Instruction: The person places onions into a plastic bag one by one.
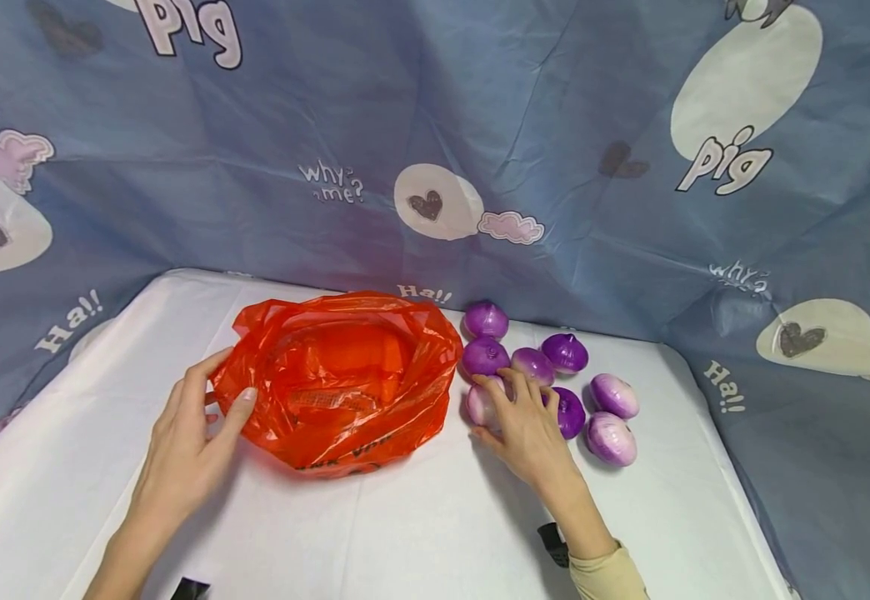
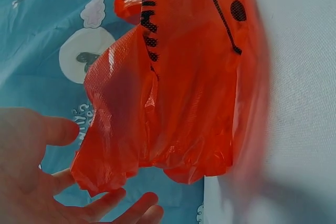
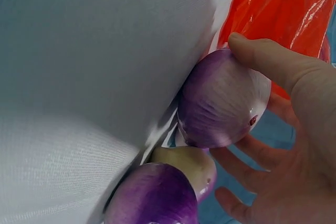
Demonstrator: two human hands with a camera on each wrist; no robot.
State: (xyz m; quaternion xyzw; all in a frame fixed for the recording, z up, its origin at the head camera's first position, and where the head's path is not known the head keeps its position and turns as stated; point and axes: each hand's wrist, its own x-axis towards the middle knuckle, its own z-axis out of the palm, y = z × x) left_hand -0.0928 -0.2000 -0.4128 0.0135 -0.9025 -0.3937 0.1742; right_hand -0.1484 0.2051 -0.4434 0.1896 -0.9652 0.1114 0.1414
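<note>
A red plastic bag stands on the white-covered table with its mouth gaping upward. At its left rim is my left hand, thumb on the near side and fingers reaching behind the edge; in the left wrist view the thumb is spread apart from the plastic. My right hand grips a pale purple-and-white onion beside the bag, thumb on one side and fingers round the other. Against that hand lies a dark purple onion. In the right wrist view, another purple onion sits just below the held one.
More onions lie around: a purple onion at the back, a dark onion, and a pale onion on the right. A blue printed cloth hangs behind the white table cover.
</note>
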